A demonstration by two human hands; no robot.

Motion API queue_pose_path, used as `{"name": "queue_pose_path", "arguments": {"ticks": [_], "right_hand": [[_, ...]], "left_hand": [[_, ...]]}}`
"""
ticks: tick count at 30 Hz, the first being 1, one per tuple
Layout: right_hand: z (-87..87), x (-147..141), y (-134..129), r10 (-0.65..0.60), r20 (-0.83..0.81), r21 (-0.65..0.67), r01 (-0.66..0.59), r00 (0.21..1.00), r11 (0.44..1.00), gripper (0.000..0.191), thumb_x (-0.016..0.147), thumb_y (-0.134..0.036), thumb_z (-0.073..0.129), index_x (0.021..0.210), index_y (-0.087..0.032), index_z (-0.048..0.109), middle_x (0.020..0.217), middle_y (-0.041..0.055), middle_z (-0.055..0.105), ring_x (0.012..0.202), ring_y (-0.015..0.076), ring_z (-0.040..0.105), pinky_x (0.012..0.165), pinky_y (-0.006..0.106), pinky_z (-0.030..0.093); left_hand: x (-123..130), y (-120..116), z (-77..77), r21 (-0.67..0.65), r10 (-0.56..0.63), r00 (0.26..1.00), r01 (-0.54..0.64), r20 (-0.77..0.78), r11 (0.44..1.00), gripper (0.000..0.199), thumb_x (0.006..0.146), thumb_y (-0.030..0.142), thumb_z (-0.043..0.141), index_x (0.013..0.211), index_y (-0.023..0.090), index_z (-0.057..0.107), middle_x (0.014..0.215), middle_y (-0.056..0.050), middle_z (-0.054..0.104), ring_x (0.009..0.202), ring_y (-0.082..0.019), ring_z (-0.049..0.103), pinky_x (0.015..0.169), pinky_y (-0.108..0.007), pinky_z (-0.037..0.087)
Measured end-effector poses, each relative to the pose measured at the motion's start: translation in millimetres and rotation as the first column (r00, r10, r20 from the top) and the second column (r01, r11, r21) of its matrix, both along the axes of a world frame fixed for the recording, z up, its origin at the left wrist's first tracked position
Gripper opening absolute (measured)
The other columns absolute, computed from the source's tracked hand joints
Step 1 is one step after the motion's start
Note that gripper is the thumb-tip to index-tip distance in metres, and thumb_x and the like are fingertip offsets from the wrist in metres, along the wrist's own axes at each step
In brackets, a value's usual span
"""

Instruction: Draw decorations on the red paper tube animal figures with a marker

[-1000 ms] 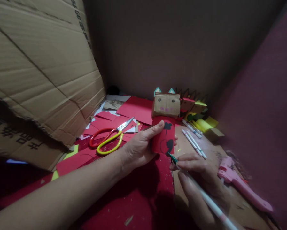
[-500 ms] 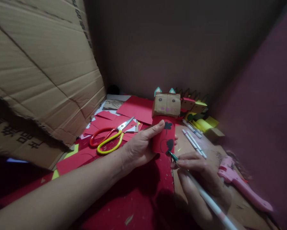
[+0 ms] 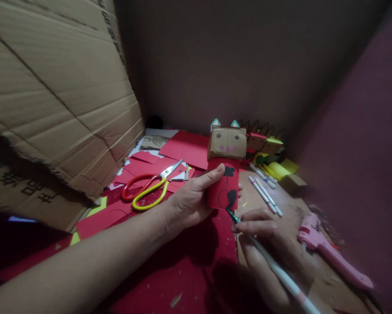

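A paper figure has a brown box head (image 3: 228,143) with small pointed ears, drawn eyes and pink marks, above a red tube body (image 3: 222,187). My left hand (image 3: 196,196) is wrapped round the red body, thumb across its front. Dark leaf-like shapes show on that front, the lower one beside a drawn outline. My right hand (image 3: 271,248) grips a white marker (image 3: 281,274) with a green tip end, its point at the bottom edge of the red body, close to the lower shape.
Scissors (image 3: 156,183) with red and yellow handles lie on red paper (image 3: 186,148) at left. Cardboard (image 3: 68,87) rises at far left. Several markers (image 3: 264,196), a pink glue gun (image 3: 333,253) and more paper figures (image 3: 271,148) are to the right.
The marker's tip has moved slightly left and down along the bottom of the red body, and my right hand has shifted left with it. My left hand holds the figure almost unchanged.
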State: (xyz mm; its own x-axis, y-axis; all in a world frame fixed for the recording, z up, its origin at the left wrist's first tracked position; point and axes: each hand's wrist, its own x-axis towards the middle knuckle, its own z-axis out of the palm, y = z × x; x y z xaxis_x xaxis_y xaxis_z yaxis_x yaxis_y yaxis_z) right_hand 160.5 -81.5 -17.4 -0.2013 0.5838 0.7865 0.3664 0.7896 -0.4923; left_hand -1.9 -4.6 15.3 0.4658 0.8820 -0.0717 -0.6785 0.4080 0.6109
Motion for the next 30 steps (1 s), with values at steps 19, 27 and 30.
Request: {"name": "queue_pose_path", "arguments": {"ticks": [19, 27, 30], "right_hand": [[0.4, -1.7, 0.2, 0.032, -0.011, -0.019, -0.033, 0.999, 0.999, 0.03, 0.089, 0.001, 0.056, 0.107, -0.02, 0.064, 0.097, 0.0016, 0.065, 0.094, 0.0134, 0.066, 0.083, 0.025, 0.052], [1.6, -3.5, 2.4, -0.025, -0.056, -0.021, 0.023, 0.998, 0.999, 0.029, 0.09, 0.001, 0.056, 0.107, -0.021, 0.064, 0.096, 0.0018, 0.066, 0.094, 0.015, 0.066, 0.084, 0.028, 0.052], [0.7, -3.5, 1.5, 0.007, -0.015, -0.01, -0.007, 1.0, 1.0, 0.031, 0.088, 0.002, 0.056, 0.108, -0.021, 0.064, 0.096, 0.0016, 0.066, 0.094, 0.0142, 0.066, 0.085, 0.027, 0.052]], "left_hand": [[0.5, -0.5, -0.6, -0.013, -0.015, 1.0, 0.015, -0.014, 1.0, 0.031, 0.1, 0.031, 0.054, 0.086, 0.011, 0.072, 0.074, -0.013, 0.075, 0.067, -0.019, 0.071, 0.069, -0.03, 0.058], [0.0, -0.7, -4.4, -0.002, -0.043, 0.999, 0.043, 0.01, 0.999, 0.031, 0.098, 0.033, 0.058, 0.085, 0.01, 0.073, 0.077, -0.013, 0.076, 0.066, -0.018, 0.07, 0.071, -0.031, 0.056], [-0.1, -0.8, -5.2, -0.001, -0.05, 0.999, 0.05, 0.013, 0.999, 0.03, 0.097, 0.035, 0.06, 0.086, 0.01, 0.073, 0.078, -0.012, 0.075, 0.066, -0.018, 0.07, 0.073, -0.032, 0.056]]}}
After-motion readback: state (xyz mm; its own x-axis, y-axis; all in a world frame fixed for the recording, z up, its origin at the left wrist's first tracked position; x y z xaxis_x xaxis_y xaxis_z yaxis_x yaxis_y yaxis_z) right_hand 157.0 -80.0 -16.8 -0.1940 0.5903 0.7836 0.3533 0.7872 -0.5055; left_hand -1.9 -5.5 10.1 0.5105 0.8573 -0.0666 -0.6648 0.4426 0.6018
